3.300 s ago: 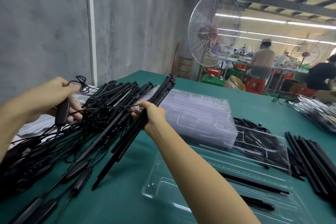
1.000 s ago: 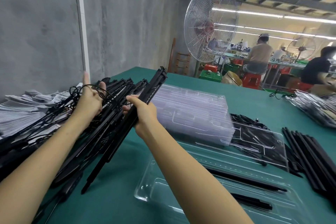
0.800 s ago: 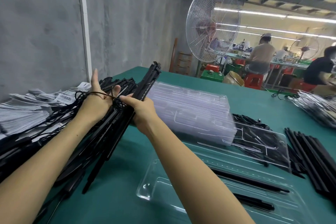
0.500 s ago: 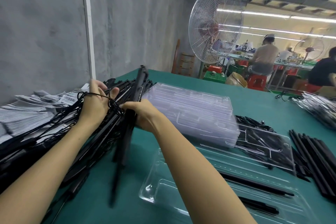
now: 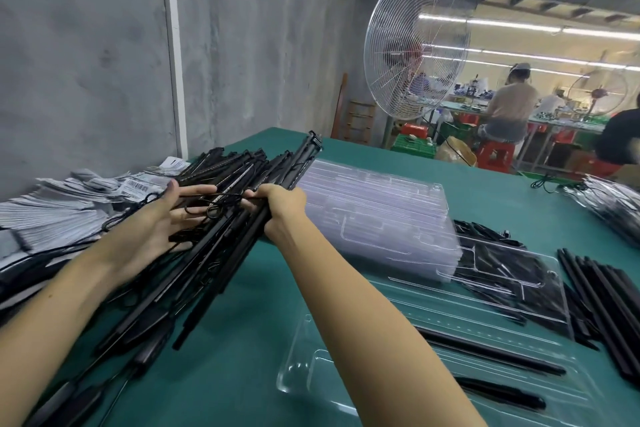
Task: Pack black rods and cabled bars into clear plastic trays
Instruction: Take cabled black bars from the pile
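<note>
Snag risk: right hand (image 5: 282,210) grips cabled bars (image 5: 221,288); left hand (image 5: 156,222) flat, fingers straight, cable loop (image 5: 221,199) across it. Lifting could drag pile (image 5: 145,319) off table (image 5: 242,374).

One left hand (image 5: 162,218), one right hand (image 5: 282,208). Two rods (image 5: 485,349) in one tray (image 5: 311,360) beside the right forearm; one stack (image 5: 374,204) past the right hand. The bars (image 5: 214,253) under both hands are too tangled to count. Two fans (image 5: 415,45).

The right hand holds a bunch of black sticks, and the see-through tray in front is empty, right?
Not empty. The head view shows two black rods lying in the see-through tray. The right hand does hold the bunch of black sticks.
</note>
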A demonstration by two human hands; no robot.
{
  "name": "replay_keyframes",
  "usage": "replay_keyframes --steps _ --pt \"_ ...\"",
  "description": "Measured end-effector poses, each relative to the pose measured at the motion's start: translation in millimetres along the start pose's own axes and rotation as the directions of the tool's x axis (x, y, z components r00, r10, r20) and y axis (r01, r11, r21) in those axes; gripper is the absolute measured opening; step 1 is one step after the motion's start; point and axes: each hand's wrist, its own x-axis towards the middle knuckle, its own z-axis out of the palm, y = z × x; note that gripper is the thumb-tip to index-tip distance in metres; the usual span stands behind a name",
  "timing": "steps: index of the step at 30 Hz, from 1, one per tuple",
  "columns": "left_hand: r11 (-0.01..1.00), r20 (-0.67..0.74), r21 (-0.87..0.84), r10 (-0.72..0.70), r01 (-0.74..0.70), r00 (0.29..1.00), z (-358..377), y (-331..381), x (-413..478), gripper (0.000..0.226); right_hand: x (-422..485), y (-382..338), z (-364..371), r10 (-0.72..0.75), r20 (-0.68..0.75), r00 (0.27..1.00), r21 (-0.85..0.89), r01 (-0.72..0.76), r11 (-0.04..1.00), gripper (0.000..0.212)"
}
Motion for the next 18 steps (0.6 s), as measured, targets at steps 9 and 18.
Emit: replay_keyframes --steps 9,18 --pt "0.991 0.081 0.129 -0.032 0.021 0.996 -7 -15 -9 0.052 -1 1 -2 -0.034 0.037 0.999 -0.113 0.038 0.993 0.031" --pt "0.913 -0.061 0.401 -0.059 0.079 0.996 15 -13 -9 0.055 -10 -2 8 -0.062 0.210 0.976 0.049 0.053 0.997 0.021"
